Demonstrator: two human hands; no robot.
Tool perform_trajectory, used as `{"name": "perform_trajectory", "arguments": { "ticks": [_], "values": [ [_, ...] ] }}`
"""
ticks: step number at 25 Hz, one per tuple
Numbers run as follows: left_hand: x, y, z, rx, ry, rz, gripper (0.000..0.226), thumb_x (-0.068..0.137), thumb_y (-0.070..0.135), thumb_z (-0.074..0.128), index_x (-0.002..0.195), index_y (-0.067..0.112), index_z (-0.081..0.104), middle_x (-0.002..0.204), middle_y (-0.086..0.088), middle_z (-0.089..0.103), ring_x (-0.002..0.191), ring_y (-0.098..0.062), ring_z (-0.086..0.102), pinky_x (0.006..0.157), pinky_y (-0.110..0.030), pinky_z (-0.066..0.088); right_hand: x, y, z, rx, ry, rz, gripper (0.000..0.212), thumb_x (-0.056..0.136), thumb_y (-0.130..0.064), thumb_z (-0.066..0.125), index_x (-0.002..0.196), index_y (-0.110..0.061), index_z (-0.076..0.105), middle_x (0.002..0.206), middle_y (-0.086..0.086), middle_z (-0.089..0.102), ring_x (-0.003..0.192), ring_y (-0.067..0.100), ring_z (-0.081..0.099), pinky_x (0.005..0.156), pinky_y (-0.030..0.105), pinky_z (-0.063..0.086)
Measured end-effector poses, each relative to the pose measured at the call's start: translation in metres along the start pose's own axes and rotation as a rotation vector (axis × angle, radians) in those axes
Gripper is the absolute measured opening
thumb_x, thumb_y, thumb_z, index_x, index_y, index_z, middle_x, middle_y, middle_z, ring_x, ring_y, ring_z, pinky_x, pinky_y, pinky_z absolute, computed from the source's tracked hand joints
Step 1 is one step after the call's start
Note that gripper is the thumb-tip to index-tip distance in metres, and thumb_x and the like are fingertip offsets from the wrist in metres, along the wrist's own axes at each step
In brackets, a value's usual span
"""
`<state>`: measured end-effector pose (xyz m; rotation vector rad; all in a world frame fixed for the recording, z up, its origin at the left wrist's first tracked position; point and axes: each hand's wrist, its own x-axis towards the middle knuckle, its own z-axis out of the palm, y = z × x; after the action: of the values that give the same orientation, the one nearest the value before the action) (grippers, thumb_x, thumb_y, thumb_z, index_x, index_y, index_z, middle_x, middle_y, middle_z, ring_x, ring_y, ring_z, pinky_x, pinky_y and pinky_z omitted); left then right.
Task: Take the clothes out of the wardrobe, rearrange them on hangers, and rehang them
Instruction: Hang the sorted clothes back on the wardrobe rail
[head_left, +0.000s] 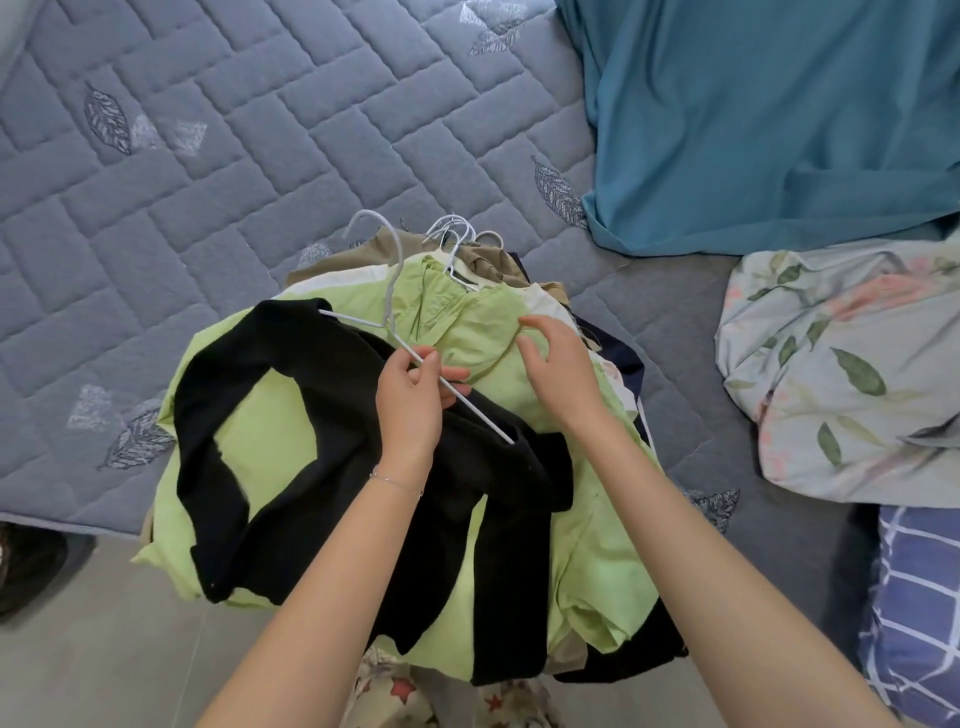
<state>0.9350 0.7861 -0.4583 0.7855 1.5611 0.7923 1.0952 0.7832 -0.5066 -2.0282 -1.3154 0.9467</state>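
Where the grey-blue quilted mattress (208, 156), stitched with leaf shapes, meets the pale floor (104, 649), a pile of clothes on hangers lies at the bed's near edge. A teal sheet (753, 130) is bunched at the upper right. Floral bedding (841, 364) sits below it, and a blue checked pillow (919, 597) lies nearer still. Star-print trousers (395, 691) show at the bottom edge.

The left hand (410, 400), with a thin bracelet (395, 482) at the wrist, has its fingers curled round one sloping arm of a white hanger (480, 414), gripping it about midway. The right hand (556, 374) is loose, its fingers a little bent and apart. Its tips touch the green shirt (483, 322) just below the collar, and it holds nothing.

The hanger lies tilted across the top of the pile, with its hook pointing away towards the mattress. Its near end is tucked into a black garment (291, 364). That garment is draped in a loop over the shirt, and its long strips trail towards the floor. The shirt is lime green and crumpled, and it covers most of the pile. Under it show a khaki piece (343, 257), something white and a navy piece (623, 358). A cluster of other hooks (457, 234) sticks out at the far end.
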Motion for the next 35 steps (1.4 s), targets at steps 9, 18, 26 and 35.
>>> {"name": "perform_trajectory", "arguments": {
  "ticks": [9,18,26,35],
  "values": [
    [-0.001,-0.022,-0.013,0.073,0.009,0.034,0.015,0.103,0.016,0.042,0.108,0.012,0.055,0.077,-0.009,0.071,0.061,-0.017,0.068,0.06,-0.024,0.054,0.028,0.008,0.02,-0.427,-0.07,0.109,0.053,0.099,-0.048,0.04,0.135,-0.009,0.047,0.129,0.012,0.055,0.121,0.03,0.047,0.1,0.043,0.037],
    [-0.07,0.037,-0.08,0.009,0.264,0.176,0.006,0.103,0.018,0.042,0.1,0.014,0.045,0.065,-0.005,0.062,0.052,-0.011,0.056,0.056,-0.025,0.048,-0.05,-0.114,-0.021,-0.137,-0.133,-0.06,0.047,0.092,-0.04,0.06,0.058,-0.018,0.035,0.055,-0.005,0.037,0.056,0.016,0.038,0.052,0.033,0.026],
    [-0.191,0.123,-0.187,-0.067,0.509,0.366,0.011,0.103,0.022,0.045,0.094,0.022,0.05,0.049,0.006,0.049,0.047,-0.007,0.042,0.053,-0.019,0.036,-0.176,-0.294,-0.059,0.103,-0.237,-0.313,0.052,0.091,-0.03,0.063,0.058,-0.019,0.025,0.053,-0.008,0.024,0.053,0.01,0.024,0.052,0.031,0.02],
    [-0.325,0.138,-0.349,-0.318,0.898,0.422,0.021,0.102,0.019,0.046,0.101,-0.001,0.053,0.051,0.0,0.041,0.045,-0.008,0.037,0.048,-0.022,0.032,-0.327,-0.45,-0.018,0.213,-0.496,-0.626,0.047,0.094,-0.025,0.059,0.061,-0.019,0.026,0.052,-0.011,0.02,0.05,0.008,0.021,0.047,0.022,0.022]
  ]
}}
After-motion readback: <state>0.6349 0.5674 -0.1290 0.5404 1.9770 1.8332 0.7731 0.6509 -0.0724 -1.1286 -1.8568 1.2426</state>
